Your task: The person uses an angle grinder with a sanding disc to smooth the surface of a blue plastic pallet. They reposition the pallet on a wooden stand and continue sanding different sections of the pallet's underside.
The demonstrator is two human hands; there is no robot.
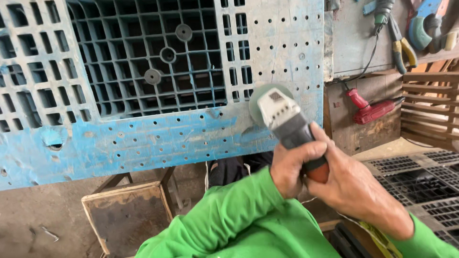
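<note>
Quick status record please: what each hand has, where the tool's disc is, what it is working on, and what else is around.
left hand: wrapped around the body of the angle grinder
right hand: gripping the grinder's rear end
disc: against the lower right face of the blue plastic pallet
pallet state: scuffed, whitish wear along its lower band
nearby: red power tool to the right, pliers above it, wooden stool below, black pallets at right
</note>
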